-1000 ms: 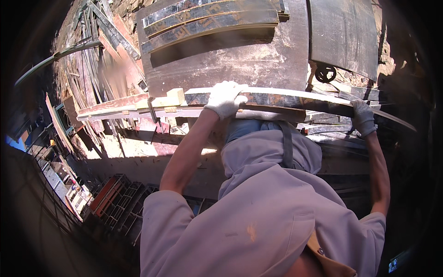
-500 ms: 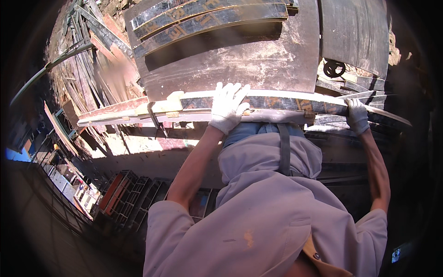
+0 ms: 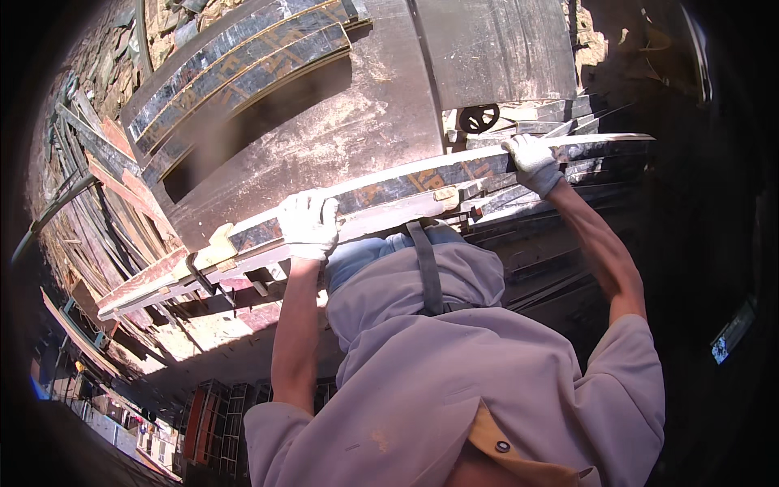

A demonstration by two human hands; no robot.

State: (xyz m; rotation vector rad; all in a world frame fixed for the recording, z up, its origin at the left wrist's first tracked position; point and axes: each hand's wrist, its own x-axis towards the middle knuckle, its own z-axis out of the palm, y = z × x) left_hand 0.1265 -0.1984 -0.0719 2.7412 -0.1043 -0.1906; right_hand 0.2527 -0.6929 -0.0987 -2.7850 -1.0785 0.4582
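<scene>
A long, narrow dark plywood strip [image 3: 365,195] with orange printed marks and a pale upper edge lies slantwise before my waist. It runs beside a pale bar [image 3: 398,213] along the table's near edge. My left hand [image 3: 308,226], in a white glove, lies across the strip left of centre, fingers together over its far edge. My right hand [image 3: 533,162], also gloved, wraps round the strip towards its right end. A dark metal clamp [image 3: 199,273] grips the bar at the left, near a small yellowish wood block [image 3: 221,238].
Beyond the strip stands a brown, scuffed table [image 3: 349,122] bearing more curved plywood strips [image 3: 235,69]. A black handwheel [image 3: 479,119] shows at the gap beside a second panel [image 3: 499,53]. Scrap wood [image 3: 105,203] is heaped at the left; metal frames [image 3: 215,426] stand at the lower left.
The view has turned, so table and strip now slant up to the right. My left hand's spread fingers have drawn together. My right hand stays on the strip, with more of it showing beyond.
</scene>
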